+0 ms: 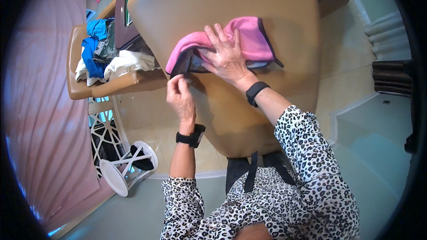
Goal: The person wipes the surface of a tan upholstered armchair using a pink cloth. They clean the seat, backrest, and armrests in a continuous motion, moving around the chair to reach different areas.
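Note:
A pink cloth (255,41) with dark edging lies folded over on a tan padded seat (260,113), and part of its greyish underside shows along the near edge. My left hand (181,98) pinches the cloth's near left corner between thumb and fingers. Across the middle of the cloth lies my right hand (227,56), its fingers spread over the pink side and its thumb on the greyish side, holding the fold down. Black bands circle both wrists.
Blue, white and camouflage-patterned clothes (96,50) are heaped on another tan seat (78,73) to the left. A white stool (113,176) lies tipped over on the floor beside a white lattice panel (103,140). Pink drapery (50,100) hangs at far left.

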`<state>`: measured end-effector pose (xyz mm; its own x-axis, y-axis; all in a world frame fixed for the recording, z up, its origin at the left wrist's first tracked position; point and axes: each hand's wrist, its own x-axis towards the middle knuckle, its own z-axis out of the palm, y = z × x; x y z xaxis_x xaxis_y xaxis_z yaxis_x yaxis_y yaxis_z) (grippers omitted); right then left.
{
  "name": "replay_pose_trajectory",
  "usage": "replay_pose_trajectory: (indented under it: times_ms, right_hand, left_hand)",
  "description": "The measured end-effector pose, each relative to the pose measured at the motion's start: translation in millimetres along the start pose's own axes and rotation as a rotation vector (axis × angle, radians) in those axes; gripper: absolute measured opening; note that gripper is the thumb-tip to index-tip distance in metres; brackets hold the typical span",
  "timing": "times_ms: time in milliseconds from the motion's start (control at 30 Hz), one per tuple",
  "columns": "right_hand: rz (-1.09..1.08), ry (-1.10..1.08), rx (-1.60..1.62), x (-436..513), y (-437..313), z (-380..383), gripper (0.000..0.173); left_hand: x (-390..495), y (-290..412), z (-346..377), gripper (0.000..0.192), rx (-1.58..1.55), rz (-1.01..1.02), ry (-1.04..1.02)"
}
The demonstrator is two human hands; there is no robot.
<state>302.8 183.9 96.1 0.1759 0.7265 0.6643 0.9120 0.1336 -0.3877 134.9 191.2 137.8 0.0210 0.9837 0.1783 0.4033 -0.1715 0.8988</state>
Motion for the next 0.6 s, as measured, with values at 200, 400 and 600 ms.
replay_pose_trajectory:
  times_ms: [200,400,600]
  right_hand:
    - [-0.072,0.238,-0.290,36,85,-23,0.039]
    - [0.321,0.299,-0.486,-27,173,-97,0.067]
    - [0.839,0.396,-0.085,-68,197,-90,0.029]
  left_hand:
    - [5,-67,-11,0.052,0.585,0.470,-0.064]
    - [4,-102,2,0.066,0.666,0.702,0.031]
    - [16,-103,-11,0.066,0.633,0.670,0.116]
